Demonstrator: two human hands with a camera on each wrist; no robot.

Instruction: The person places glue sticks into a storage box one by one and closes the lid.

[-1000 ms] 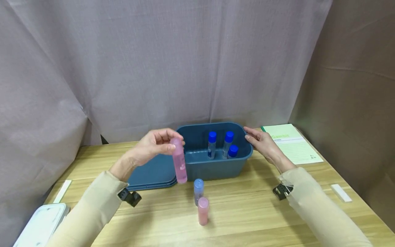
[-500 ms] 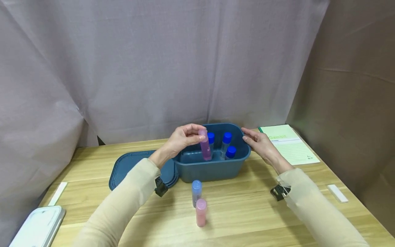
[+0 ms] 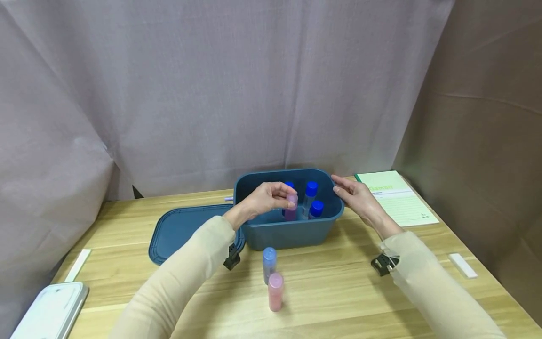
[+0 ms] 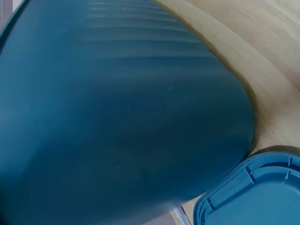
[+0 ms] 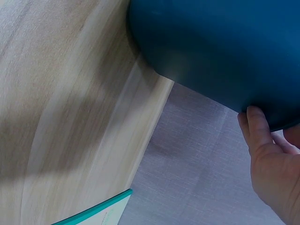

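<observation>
Closest on the worktop (image 3: 338, 287) stand two small bottles, a pink bottle (image 3: 275, 292) in front and a light blue bottle (image 3: 269, 264) just behind it. Off at the near left corner is a white box (image 3: 51, 313), cut off by the edge.

Behind the two bottles sits a dark blue tub (image 3: 292, 230) with round corners. Its flat blue lid (image 3: 186, 230) lies on the worktop to the left of it.

The left hand (image 3: 264, 200) reaches over the tub's front edge. Its fingers (image 3: 279, 190) are curled and pinch the top of a purple-pink bottle (image 3: 290, 209). That bottle stands upright inside the tub, and the tub wall hides its lower part. A second ago this bottle was up in the air, left of the tub; now it is down inside.

Three bottles with dark blue caps (image 3: 311, 188) stand in the tub too. The hand partly hides one of them.

The right hand (image 3: 353, 195) rests on the tub's right rim with its fingers (image 5: 255, 126) bent over the edge, holding it. It has stayed there.

Both wrist views show mostly blue plastic from very close.

Farther right lies a green and white booklet (image 3: 398, 197). A grey curtain (image 3: 211, 94) hangs behind it all.
</observation>
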